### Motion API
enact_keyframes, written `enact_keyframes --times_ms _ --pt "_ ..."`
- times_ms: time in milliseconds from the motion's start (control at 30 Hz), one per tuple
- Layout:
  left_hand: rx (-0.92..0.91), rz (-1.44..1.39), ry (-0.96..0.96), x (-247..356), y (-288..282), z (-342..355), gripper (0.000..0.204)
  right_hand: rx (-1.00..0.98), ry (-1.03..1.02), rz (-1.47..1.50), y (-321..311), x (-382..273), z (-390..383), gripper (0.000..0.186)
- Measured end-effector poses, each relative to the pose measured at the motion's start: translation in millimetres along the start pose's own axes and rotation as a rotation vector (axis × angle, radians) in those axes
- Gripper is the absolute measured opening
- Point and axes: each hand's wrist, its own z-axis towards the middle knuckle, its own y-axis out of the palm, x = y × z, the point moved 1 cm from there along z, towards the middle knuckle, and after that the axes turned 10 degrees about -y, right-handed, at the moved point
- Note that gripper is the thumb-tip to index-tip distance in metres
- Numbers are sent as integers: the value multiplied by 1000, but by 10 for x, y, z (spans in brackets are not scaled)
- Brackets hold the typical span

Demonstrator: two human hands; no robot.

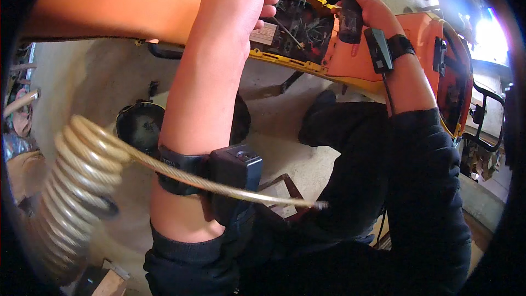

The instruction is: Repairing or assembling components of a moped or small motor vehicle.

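A workshop is indicated by the coiled hose (87, 159) at left, the opened orange machine (348, 66) across the top and the power drill (350, 21) at upper right.

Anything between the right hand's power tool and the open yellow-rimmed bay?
Nothing visible. The power tool, in the right hand, has its nose by the far right corner of the bay; contact unclear. The left hand overlaps only the bay's left part.

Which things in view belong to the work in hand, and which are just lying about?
In the work, it seems:
black power tool, in the right hand
open yellow-rimmed compartment, beside the left hand

Seemingly just about:
coiled hose
black container on the floor
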Motion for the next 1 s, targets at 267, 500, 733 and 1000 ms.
enact_keyframes --times_ms 267,500,733,1000 --pt "26 -8 18 24 62 -52 22 43 15 4 -46 23 -41 33" --pt "25 -20 15 33 44 -53 21 370 307 444 -16 117 10 21" --pt "6 0 22 104 10 -2 21 233 155 242 -71 -4 70 17" --pt "23 16 24 54 42 -61 21 394 314 475 44 -58 5 20"
